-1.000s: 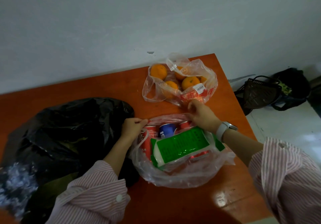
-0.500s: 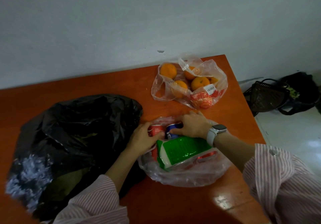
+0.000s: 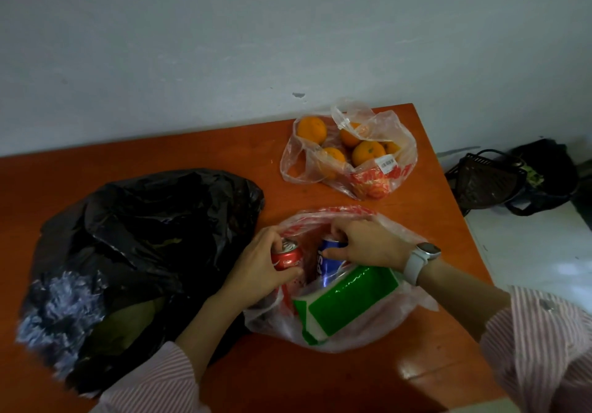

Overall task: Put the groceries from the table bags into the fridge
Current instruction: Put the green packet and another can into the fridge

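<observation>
Head view, orange table [image 3: 198, 162] against a pale wall.

Left hand [image 3: 259, 268] was curled round a red can [image 3: 287, 257], thumb under its lower side and fingers over the top; the can was tilted, its silver top facing up and away. Right hand [image 3: 368, 246] gripped a blue can [image 3: 330, 260] near its top, fingers bent over the rim, thumb on the can's side. A white watch [image 3: 419, 260] sat on the right wrist. Both sleeves were pink-striped.

Both cans were in the mouth of a clear plastic bag [image 3: 384, 332] on the near right part of the table. A green-and-white carton [image 3: 346, 303] lay on its side in the same bag, just below the blue can and touching it. Something red showed through the bag under the carton; what it was could not be made out.

A second clear bag [image 3: 296, 166] near the far right corner of the table held oranges [image 3: 311, 130], at least four, with a barcode label on its front. A large black bag [image 3: 144, 220] lay crumpled to the left, touching the left forearm; something greenish showed in its opening.

On the floor, right of the table: a dark basket [image 3: 487, 182] beside a dark bag.
</observation>
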The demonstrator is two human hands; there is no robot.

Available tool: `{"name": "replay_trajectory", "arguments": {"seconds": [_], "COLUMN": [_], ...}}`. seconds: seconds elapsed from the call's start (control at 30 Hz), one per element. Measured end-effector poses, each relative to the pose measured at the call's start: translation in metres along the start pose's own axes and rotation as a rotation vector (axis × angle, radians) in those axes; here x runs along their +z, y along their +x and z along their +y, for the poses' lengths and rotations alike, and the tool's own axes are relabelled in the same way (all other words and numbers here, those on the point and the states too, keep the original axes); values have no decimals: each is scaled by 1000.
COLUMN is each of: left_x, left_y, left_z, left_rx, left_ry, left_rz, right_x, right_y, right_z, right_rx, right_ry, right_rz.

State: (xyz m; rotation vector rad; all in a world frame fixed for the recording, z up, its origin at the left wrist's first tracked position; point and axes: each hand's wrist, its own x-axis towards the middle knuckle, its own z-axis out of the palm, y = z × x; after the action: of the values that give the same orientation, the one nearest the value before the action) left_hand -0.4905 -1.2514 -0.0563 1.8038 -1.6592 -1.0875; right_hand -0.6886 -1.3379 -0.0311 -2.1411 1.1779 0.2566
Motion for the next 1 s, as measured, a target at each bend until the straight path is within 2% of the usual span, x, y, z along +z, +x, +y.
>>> {"name": "replay_trajectory", "arguments": {"seconds": [0.2,0.33,0.4,0.47,0.67,0.8,0.9,1.0], "left_x": [-6,-9,-9,-9,-26,-37,-36,-29], "left_y": [-14,-21,-27,-33,-32,-24,-27,-40], "left_z": [12,19,21,24,48,76,99,125], "left_rx": [6,15,5,11,129,248,279,316], "left_ry": [136,128,84,31,-43,-103,-174,-305], "left_rz": [-189,-218,-191,-129,102,219,266,229], "right_x": [2,8,10,9,-8,-27,-33,-29], "right_y": [-21,-38,-46,-53,-73,-98,-124,-158], "right_z": [-7,-9,-10,-12,-22,-24,-24,-18], "right_rx": [-57,-32,-25,-21,-12,70,87,91], "right_ry": [-101,82,180,179,99,141,194,244], "right_rz": [-123,-78,-45,16,290,373,462,596]}}
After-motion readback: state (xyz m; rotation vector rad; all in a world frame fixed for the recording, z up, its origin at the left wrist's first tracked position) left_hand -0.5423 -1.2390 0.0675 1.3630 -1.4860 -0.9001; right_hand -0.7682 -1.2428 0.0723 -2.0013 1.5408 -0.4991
